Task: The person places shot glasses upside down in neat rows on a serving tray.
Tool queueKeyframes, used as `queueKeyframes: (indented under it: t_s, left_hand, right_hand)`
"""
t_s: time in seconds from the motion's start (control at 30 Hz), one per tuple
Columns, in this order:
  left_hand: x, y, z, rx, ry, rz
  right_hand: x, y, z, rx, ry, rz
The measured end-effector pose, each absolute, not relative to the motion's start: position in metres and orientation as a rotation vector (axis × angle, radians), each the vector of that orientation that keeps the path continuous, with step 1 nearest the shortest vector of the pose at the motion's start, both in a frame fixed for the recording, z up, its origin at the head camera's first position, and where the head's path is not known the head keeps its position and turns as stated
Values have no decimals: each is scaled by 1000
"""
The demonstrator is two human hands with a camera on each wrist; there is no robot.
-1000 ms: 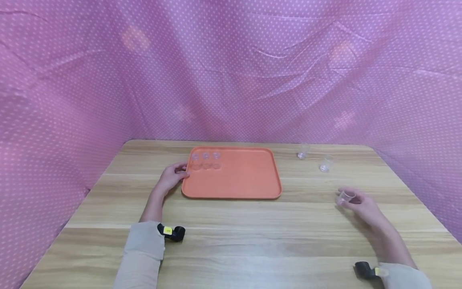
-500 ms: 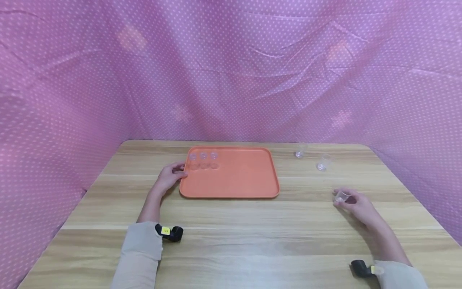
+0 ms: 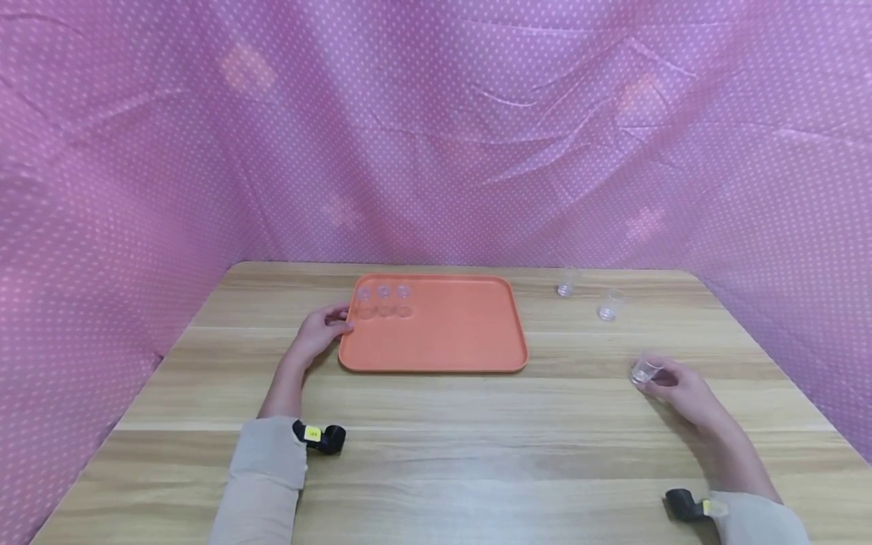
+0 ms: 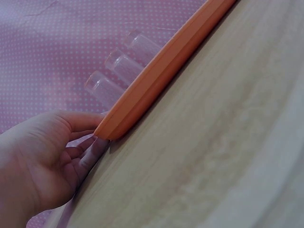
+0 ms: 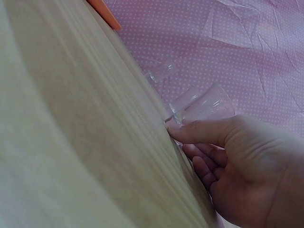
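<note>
My left hand pinches the left rim of an orange tray, with fingers partly under its edge in the left wrist view. Three small clear glasses stand in a row at the tray's back left corner, among them a glass, apparently upside down. On the right, my right hand holds another small clear glass low down, between thumb and fingers. Its wide mouth points up and its base is at or just above the table; I cannot tell if it touches.
Two more clear glasses stand upright on the wooden table right of the tray: one glass at the back, another glass nearer. A pink dotted curtain encloses the table's back and sides.
The glass in my right hand has gone from more tilted to more upright, and the fingers around it have shifted slightly. My left hand stays at the tray rim. The view has shifted a little.
</note>
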State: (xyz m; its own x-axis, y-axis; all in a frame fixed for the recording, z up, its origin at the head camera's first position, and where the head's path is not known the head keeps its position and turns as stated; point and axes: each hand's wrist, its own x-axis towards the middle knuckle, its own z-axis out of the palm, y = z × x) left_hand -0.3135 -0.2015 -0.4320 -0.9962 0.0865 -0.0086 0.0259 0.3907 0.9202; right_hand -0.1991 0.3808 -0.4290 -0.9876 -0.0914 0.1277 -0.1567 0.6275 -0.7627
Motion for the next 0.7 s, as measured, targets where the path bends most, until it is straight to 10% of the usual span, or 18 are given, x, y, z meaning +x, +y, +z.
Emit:
queueKeyframes:
  t_s: [0.7]
  left_hand:
    - [-313,-200,-430,179,2621,1694]
  right_hand:
    - [-198,378,-427,105,-2792,1294]
